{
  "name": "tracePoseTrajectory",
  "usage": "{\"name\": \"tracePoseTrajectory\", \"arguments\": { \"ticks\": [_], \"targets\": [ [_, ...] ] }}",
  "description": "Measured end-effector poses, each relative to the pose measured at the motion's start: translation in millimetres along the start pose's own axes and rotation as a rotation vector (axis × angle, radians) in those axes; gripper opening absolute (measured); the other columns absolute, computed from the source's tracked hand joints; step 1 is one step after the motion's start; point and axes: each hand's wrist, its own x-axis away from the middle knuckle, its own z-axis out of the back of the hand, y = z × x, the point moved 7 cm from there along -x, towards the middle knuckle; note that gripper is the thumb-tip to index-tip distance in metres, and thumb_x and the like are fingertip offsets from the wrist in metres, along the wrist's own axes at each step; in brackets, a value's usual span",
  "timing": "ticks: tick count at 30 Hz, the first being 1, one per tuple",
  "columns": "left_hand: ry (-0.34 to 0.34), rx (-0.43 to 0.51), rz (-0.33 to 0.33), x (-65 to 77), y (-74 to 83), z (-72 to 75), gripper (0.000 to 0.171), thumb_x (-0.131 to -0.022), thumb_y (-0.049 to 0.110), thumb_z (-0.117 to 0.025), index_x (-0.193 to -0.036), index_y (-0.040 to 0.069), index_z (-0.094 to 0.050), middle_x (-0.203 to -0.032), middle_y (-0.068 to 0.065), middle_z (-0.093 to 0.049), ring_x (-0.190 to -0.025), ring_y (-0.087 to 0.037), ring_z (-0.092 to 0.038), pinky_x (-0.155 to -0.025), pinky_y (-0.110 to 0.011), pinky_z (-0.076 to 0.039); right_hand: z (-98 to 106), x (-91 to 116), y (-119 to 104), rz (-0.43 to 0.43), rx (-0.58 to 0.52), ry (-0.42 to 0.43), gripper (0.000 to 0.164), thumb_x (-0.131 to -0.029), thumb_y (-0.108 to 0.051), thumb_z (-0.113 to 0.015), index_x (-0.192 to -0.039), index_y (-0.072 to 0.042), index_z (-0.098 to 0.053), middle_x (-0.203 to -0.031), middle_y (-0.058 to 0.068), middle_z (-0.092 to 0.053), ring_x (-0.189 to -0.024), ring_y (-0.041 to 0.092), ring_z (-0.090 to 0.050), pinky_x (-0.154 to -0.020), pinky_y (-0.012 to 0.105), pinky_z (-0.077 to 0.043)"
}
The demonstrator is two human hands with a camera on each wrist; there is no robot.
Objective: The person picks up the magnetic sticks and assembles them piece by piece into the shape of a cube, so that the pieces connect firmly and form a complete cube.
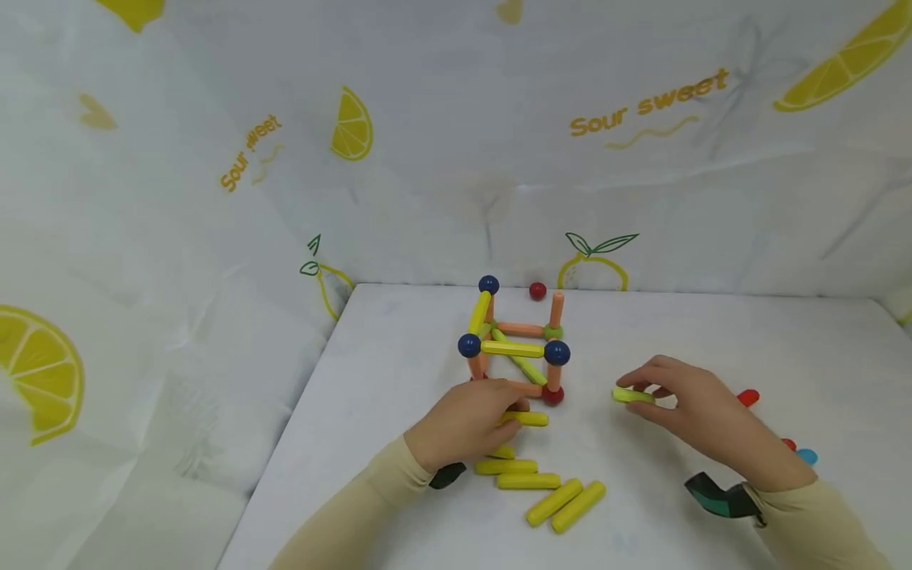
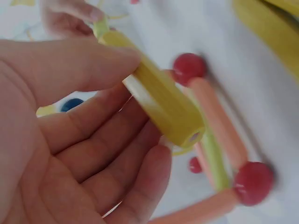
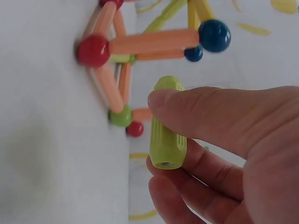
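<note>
Thumb and fingers of the left hand (image 1: pixel 466 422) pinch a yellow, ribbed plastic rod (image 1: pixel 530 419) just in front of an open frame (image 1: pixel 513 348) of orange, yellow and lime plastic rods joined by glossy balls. Well apart from it, the right hand (image 1: pixel 701 416) pinches a short lime-green, ribbed plastic rod (image 3: pixel 170 147) between thumb and fingertips, its near end bare.

Both held rods look light and stiff, with little chance of breaking; the grooves should help against slipping, though the smooth faces could let a rod roll in a loose pinch. The middle of the shaft seems the best place to take hold, leaving both ends free. A small metallic spot shows in an end of each, perhaps a magnet, which could tug as it nears a ball. The frame itself probably shifts easily if knocked.

The left hand covers the frame's near left corner and part of one of the loose yellow plastic rods (image 1: pixel 529 480) lying on the white-covered worktop (image 1: pixel 356 396). Beside the right forearm, red and blue pieces (image 1: pixel 807 456) are partly hidden, their full shapes unclear. The left wrist view is blurred, and the undersides of both held rods are lost behind fingers.
</note>
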Motion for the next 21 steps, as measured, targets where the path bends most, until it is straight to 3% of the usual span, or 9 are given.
{"name": "tracePoseTrajectory", "arguments": {
  "ticks": [7, 12, 21],
  "targets": [
    [0.121, -0.079, -0.039, 1.4, 20.4, 21.6, 0.03, -0.105, 0.027, -0.073, -0.134, 0.019, -0.076, -0.118, 0.007, -0.078, -0.094, -0.004, -0.067, -0.076, -0.011, -0.051, -12, -14, -45, 0.056, -0.062, -0.026, 0.026, -0.09, -0.022, -0.089, -0.114, -0.03, -0.082, -0.101, -0.014, -0.065, -0.092, 0.007, -0.063, -0.075, 0.02, -0.058],
    [0.162, -0.093, -0.075, 4.1, 22.6, 27.1, 0.03, -0.105, 0.027, -0.073, -0.134, 0.019, -0.077, -0.11, 0.007, -0.077, -0.086, -0.003, -0.063, -0.07, -0.009, -0.046, -16, -15, -54, 0.061, -0.076, -0.036, 0.026, -0.09, -0.022, -0.09, -0.112, -0.032, -0.082, -0.101, -0.013, -0.063, -0.091, 0.008, -0.061, -0.073, 0.018, -0.057],
    [0.174, -0.104, -0.09, 6.3, 24.1, 28.7, 0.029, -0.104, 0.028, -0.075, -0.131, 0.019, -0.078, -0.11, 0.007, -0.076, -0.087, -0.004, -0.064, -0.071, -0.01, -0.047, -21, -15, -63, 0.086, -0.087, -0.039, 0.025, -0.09, -0.02, -0.09, -0.111, -0.031, -0.081, -0.102, -0.014, -0.063, -0.089, 0.004, -0.06, -0.075, 0.018, -0.058]
  ]
}}
